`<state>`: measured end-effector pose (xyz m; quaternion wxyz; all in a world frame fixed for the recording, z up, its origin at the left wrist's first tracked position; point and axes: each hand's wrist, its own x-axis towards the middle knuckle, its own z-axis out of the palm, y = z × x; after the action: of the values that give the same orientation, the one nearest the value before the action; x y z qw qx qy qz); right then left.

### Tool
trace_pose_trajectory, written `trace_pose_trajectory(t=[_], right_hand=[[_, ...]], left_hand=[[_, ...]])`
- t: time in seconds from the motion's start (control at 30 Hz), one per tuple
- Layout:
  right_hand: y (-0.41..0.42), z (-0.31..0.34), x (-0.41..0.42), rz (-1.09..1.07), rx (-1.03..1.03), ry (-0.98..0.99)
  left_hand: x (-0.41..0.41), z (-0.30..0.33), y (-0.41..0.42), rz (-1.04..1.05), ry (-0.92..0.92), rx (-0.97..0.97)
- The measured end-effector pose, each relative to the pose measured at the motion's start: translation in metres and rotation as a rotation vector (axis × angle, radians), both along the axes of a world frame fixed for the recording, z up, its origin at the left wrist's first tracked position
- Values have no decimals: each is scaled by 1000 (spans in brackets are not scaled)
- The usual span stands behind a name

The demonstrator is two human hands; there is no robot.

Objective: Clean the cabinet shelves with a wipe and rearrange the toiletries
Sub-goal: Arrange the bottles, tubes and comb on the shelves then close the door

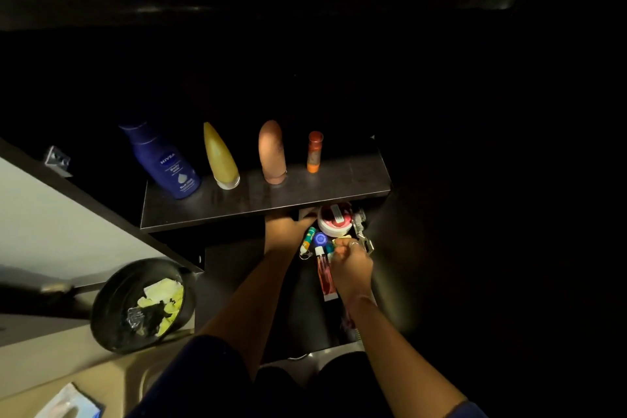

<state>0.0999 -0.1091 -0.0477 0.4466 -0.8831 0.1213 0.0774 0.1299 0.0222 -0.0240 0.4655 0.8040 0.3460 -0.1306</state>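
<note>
On the dark upper shelf [339,180] stand a blue lotion bottle [163,161], a yellow tube [220,156], a tan bottle [272,153] and a small orange stick [315,152]. Below it, small toiletries crowd the lower shelf: a round red-and-white jar [334,220], a blue cap [320,239], a green-orange stick [308,241] and a red tube [326,276]. My left hand [291,222] reaches under the upper shelf beside the jar, its fingers partly hidden. My right hand [349,266] pinches a small pale item above the red tube.
A black bin [112,299] with yellow and silver scraps stands at the lower left on the beige floor. A pack of wipes [68,402] lies at the bottom left. A metal clip-like piece [363,237] sits right of the jar. The cabinet interior is very dark.
</note>
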Motion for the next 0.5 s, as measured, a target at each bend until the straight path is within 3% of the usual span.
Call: trace_pose_trajectory(t=[0.17,0.27,0.37,0.5], right_hand=[[9,3,1,41,13,-68],[8,7,6,53,6,-72],[5,12,11,38,6,-97],[3,18,11,25,57,-98]], left_hand=[[4,-8,-1,23,-22,-176],[10,-11,-7,81,-142,-105],[8,-8,-8,-12,-89,-3],[-5,4,1,-97,-174,102]])
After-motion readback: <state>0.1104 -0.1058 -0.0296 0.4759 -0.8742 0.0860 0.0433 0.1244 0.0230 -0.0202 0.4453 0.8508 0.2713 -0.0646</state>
